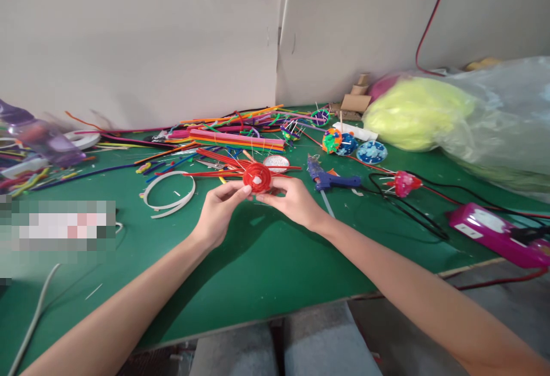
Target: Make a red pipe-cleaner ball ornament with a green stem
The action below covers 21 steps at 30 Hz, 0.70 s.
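A round red coil, apparently wound from pipe cleaner, is held up over the green table with a white blob at its centre. My left hand pinches its lower left edge between thumb and fingers. On the other side my right hand grips the lower right edge. Thin white sticks poke out from the coil's upper left. Behind it lie loose red pipe cleaners and a small round dish of white bits. To the right of my right hand rests a blue glue gun.
Bundled coloured pipe cleaners lie at the back. A curled white strip sits left of my hands. Decorated balls and a red piece are at right, near a purple power strip, black cable and plastic bags.
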Motion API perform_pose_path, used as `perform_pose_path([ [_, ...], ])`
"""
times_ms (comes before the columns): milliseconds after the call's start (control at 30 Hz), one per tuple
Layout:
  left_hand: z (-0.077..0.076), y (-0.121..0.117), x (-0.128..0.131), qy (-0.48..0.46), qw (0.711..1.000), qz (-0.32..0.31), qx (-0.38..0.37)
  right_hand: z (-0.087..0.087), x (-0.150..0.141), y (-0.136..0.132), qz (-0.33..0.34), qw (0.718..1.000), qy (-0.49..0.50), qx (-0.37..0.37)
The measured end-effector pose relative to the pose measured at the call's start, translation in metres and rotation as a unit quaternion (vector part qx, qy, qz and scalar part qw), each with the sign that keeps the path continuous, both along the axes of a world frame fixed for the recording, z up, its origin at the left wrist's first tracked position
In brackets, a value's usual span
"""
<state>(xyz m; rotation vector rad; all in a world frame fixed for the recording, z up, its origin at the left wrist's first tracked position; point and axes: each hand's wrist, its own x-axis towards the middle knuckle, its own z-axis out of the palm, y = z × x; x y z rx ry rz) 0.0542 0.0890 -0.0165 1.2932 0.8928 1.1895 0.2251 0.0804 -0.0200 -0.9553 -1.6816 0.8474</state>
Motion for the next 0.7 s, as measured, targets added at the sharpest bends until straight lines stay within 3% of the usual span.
perform_pose_path([
  [300,-0.001,0.001,0.0,0.015,1.0,0.013,0.014,0.005,-0.001,-0.003,0.0,0.999,0.014,-0.029],
  [700,0.004,0.001,-0.004,0.031,0.999,-0.012,0.021,0.011,0.002,-0.001,0.075,0.971,0.146,-0.174],
])
